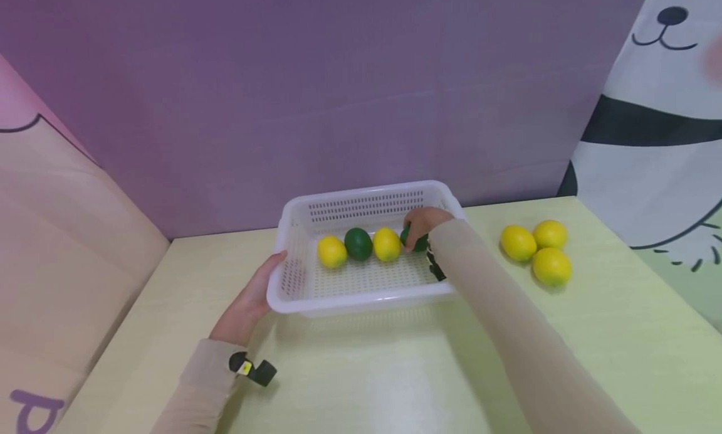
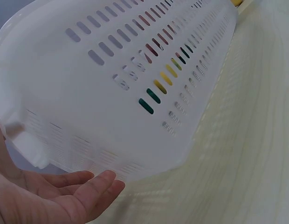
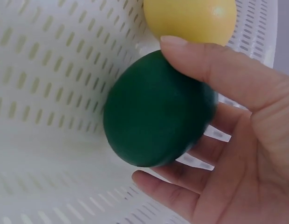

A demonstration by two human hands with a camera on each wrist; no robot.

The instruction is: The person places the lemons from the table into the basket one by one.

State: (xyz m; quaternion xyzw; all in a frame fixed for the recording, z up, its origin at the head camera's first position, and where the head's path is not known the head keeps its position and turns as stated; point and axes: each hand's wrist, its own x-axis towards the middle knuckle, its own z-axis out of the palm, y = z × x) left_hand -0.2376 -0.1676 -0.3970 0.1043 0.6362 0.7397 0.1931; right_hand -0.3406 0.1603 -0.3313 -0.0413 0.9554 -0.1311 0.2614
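Note:
A white plastic basket [image 1: 361,299] with slotted walls sits on the table. In it, roughly in a row, lie a yellow lemon [image 1: 331,252], a dark green fruit [image 1: 358,244], another lemon [image 1: 387,244] and a second dark green fruit [image 3: 156,112], smooth and egg-shaped. My right hand [image 1: 424,224] grips that second green fruit near the basket's right end, thumb on one side and fingers around the other. At the left end, my left hand [image 1: 256,296] holds the basket, thumb at the rim and fingers against the lower outer wall [image 2: 84,102].
Three lemons [image 1: 551,266] stand grouped on the pale wooden table [image 1: 372,371], to the right of the basket. A purple backdrop [image 1: 338,108] rises behind the table's back edge, close to the basket. Printed panels flank it on both sides.

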